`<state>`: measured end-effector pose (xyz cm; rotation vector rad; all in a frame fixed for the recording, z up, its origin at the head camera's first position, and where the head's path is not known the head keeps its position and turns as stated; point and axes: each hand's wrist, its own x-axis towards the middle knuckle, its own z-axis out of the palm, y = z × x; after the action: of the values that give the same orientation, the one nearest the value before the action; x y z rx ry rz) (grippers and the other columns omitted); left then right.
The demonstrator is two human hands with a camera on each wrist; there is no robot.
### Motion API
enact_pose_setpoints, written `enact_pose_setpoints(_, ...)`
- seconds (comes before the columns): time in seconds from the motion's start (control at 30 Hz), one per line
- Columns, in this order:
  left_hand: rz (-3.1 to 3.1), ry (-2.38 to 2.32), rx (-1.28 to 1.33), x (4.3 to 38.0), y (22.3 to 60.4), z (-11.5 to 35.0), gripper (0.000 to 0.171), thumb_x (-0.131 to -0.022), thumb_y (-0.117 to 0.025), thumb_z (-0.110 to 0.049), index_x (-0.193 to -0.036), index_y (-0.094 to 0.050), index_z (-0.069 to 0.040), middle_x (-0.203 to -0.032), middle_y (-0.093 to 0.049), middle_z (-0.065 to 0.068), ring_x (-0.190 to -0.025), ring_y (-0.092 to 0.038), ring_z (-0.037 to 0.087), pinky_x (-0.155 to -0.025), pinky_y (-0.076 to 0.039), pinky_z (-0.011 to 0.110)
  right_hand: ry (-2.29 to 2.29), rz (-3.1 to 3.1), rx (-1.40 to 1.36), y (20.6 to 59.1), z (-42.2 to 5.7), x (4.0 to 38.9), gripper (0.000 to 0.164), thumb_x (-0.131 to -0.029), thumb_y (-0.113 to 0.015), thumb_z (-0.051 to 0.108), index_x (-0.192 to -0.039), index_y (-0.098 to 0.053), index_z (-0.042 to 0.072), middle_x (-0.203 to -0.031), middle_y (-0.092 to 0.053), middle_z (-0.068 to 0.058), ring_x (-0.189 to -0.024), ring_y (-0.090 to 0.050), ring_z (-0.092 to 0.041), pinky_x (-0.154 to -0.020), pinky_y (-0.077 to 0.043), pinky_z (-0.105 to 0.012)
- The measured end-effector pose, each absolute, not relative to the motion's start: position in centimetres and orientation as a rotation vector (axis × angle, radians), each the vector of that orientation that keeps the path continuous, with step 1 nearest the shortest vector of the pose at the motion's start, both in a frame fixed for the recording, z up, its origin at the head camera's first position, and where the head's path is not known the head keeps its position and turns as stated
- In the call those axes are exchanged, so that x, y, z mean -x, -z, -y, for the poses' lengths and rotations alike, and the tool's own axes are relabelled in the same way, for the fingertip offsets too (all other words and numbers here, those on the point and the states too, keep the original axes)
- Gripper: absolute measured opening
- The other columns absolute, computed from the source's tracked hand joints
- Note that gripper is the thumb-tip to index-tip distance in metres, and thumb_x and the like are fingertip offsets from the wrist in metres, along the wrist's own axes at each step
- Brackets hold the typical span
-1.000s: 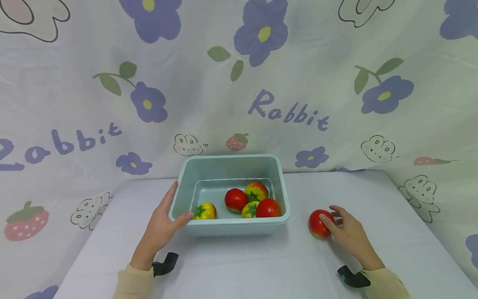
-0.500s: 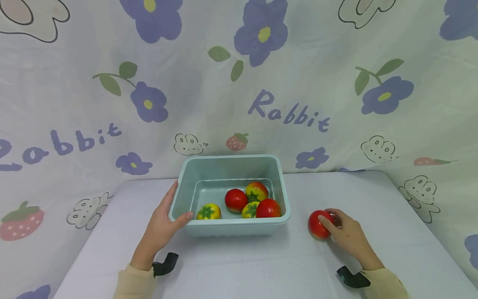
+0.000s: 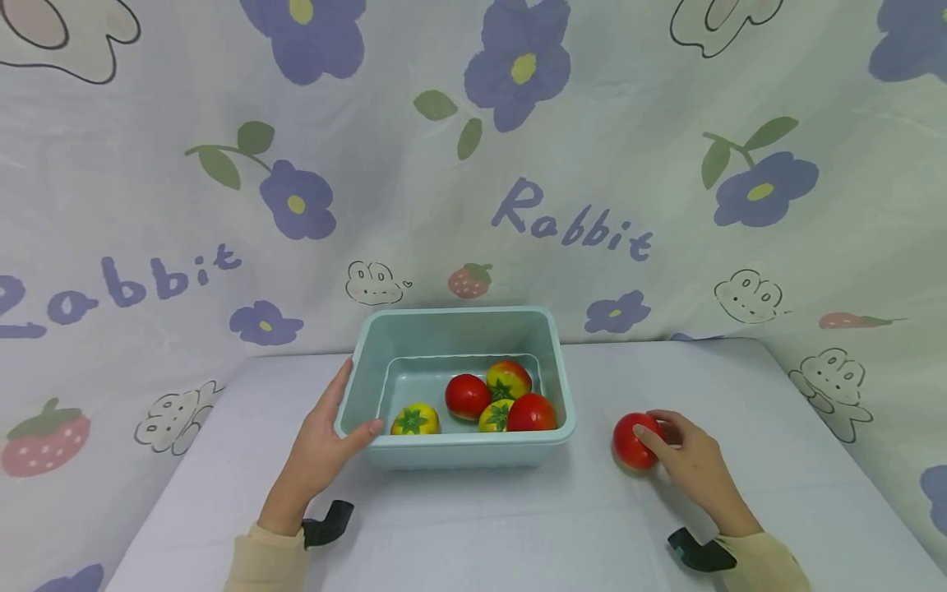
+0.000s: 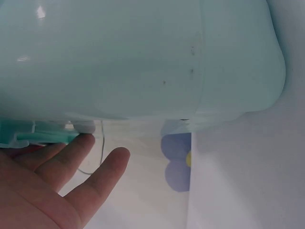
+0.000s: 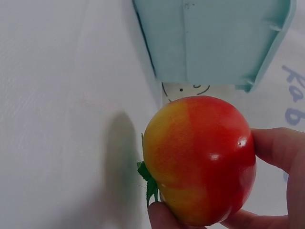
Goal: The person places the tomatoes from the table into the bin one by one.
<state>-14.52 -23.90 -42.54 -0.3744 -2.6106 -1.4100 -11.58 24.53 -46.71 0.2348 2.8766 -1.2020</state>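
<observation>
A pale blue-green plastic box (image 3: 473, 333) stands on the table. My left hand (image 3: 318, 452) holds its left front corner, thumb over the rim and fingers along the outer side; the left wrist view has those fingers (image 4: 95, 186) under the box wall (image 4: 143, 57). To the right of the box, my right hand (image 3: 699, 473) grips a red tomato (image 3: 629, 444) between thumb and fingers. Up close, this tomato (image 5: 200, 157) turns yellow toward its green leafy top, which faces the tabletop. Its shadow falls apart from it, so it is slightly off the cloth.
Inside the box, a yellow tomato (image 3: 415, 419) lies at the front left. Several more red and yellow tomatoes, one a plain red tomato (image 3: 467, 396), cluster toward the right. A white cloth (image 3: 488, 526) covers the table; a printed curtain (image 3: 414, 189) hangs behind.
The right fingers have closed more around the red tomato, which has risen very slightly. The yellow tomato in the box has rolled a little right. My left hand has stayed put.
</observation>
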Motion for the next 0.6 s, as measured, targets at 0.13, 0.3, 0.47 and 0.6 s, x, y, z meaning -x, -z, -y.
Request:
enact_pose_setpoints(0.13, 2.609, 1.411, 0.377, 14.5, 42.5, 23.9, 0.093, -0.091, -0.073, -0.028, -0.162, -0.015, -0.012, -0.165, -0.023, 0.014, -0.142, -0.032, 0.045, -0.103, -0.035, 0.072, 1.232, -2.901, -0.209, 46.4, -24.4, 11.4, 0.067, -0.098, -0.060, 0.048, -0.141, -0.050, -0.002, -0.130, -0.058, -0.030, -0.112, -0.058, -0.042, -0.077, -0.059, -0.046)
enact_pose_setpoints(0.3, 2.608, 1.410, 0.376, 14.4, 42.6, 23.9, 0.093, -0.091, -0.074, -0.028, -0.162, -0.015, -0.012, -0.165, -0.022, 0.014, -0.144, -0.030, 0.044, -0.105, -0.033, 0.072, 1.282, -2.937, -0.195, 46.1, -24.2, 11.2, 0.064, -0.097, -0.063, 0.046, -0.139, -0.052, 0.000, -0.129, -0.060, -0.028, -0.113, -0.058, -0.041, -0.081, -0.059, -0.048)
enact_pose_setpoints(0.47, 2.604, 1.417, 0.381, 14.4, 42.6, 23.8, 0.094, -0.091, -0.074, -0.027, -0.162, -0.015, -0.010, -0.165, -0.023, 0.014, -0.143, -0.031, 0.045, -0.104, -0.034, 0.072, 1.308, -2.990, -0.177, 45.6, -24.0, 11.1, 0.062, -0.097, -0.065, 0.044, -0.138, -0.053, 0.000, -0.128, -0.061, -0.025, -0.114, -0.057, -0.039, -0.085, -0.058, -0.047)
enact_pose_setpoints(0.6, 2.601, 1.421, 0.380, 14.5, 42.6, 23.8, 0.093, -0.091, -0.074, -0.027, -0.162, -0.015, -0.009, -0.165, -0.023, 0.015, -0.142, -0.032, 0.044, -0.104, -0.034, 0.071, 1.350, -3.036, -0.169, 45.0, -23.7, 11.0, 0.059, -0.096, -0.066, 0.042, -0.138, -0.055, 0.001, -0.126, -0.062, -0.023, -0.113, -0.058, -0.036, -0.082, -0.054, -0.025)
